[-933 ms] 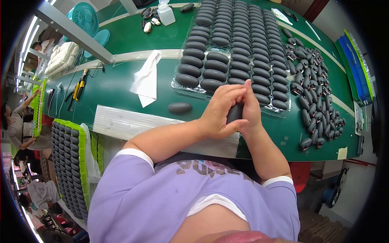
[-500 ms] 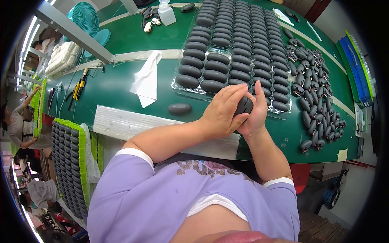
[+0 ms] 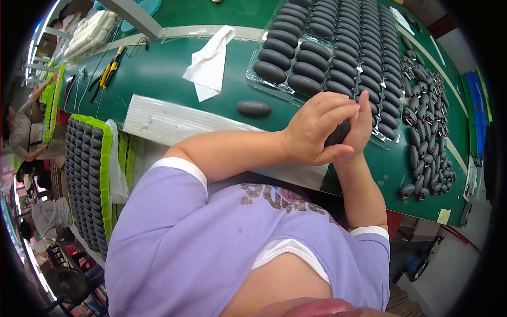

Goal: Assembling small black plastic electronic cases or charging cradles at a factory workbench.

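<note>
**Dark oval piece held between both palms at the near edge of the tray**

Left hand (image 3: 319,127): fingers curved over the dark oval piece (image 3: 338,133), thumb pointing right along its near side. Right hand (image 3: 361,127): upright, palm against the far right side of the same piece. Both hands grasp it; which one bears the weight cannot be told, as the fingers hide most of it. The piece is above the green table (image 3: 163,79), close to the near edge of the clear tray (image 3: 250,75), which carries long rows of similar ovals.

Surroundings: one loose oval (image 3: 254,108) lies on the table left of the hands, apart from the tray. A white cloth (image 3: 210,61) lies farther left and beyond it. A heap of ovals (image 3: 426,140) is spread to the right of the tray.

Risks (judged): the piece looks smooth and rounded, so uneven palm pressure could make it slip out. A drop here would probably strike the tray edge or the table and scuff the surface. Lowered knuckles could knock the nearest row out of its pockets. The loose oval sits near the left forearm; a leftward sweep could send it rolling.
</note>
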{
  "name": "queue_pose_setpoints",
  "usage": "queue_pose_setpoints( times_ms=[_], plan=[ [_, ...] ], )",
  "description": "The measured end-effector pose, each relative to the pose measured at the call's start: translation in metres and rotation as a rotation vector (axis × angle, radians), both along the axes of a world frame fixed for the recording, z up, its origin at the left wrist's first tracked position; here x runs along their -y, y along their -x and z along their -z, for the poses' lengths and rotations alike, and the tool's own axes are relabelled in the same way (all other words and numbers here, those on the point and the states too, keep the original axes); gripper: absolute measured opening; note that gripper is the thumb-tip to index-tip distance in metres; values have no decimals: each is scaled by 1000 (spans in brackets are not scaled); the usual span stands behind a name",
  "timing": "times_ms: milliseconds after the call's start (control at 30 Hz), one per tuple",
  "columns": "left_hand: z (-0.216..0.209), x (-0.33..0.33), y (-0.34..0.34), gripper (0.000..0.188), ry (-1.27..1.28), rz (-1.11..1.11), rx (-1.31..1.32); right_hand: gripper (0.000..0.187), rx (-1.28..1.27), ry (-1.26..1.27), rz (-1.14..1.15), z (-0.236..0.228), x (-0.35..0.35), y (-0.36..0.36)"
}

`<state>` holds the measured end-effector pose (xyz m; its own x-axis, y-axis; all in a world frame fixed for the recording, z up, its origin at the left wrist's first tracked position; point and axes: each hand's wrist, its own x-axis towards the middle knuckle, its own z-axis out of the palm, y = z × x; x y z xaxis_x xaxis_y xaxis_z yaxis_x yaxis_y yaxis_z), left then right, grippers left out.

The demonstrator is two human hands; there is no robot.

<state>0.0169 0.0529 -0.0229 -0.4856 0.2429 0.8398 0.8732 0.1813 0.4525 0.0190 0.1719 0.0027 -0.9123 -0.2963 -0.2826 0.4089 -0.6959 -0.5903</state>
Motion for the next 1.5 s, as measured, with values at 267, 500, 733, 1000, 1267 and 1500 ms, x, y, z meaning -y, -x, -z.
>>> queue_pose_setpoints(
  times_ms=[267, 500, 733, 1000, 1267, 1500],
  plan=[
    [-5, -4, -7, 76, 85, 49, 177, 65, -178, -75, 15, -3, -20, 1],
    [-12, 7, -10, 79, 226, -20, 604, 56, -274, -168, 174, 7, -25, 20],
    [-6, 6, -1, 67, -65, 39, 803, 38, -774, -752, 164, 21, -15, 8],
    [-5, 28, 14, 52, -431, 377, 1009, 31, -562, -670, 43, 10, -34, 13],
    [-10, 37, 19, 56, -367, 415, 1025, 36, -265, -500, -73, -1, -47, 22],
    [2, 32, 21, 36, -446, 364, 1146, 20, -421, -714, -62, 13, -39, 20]
  ],
)
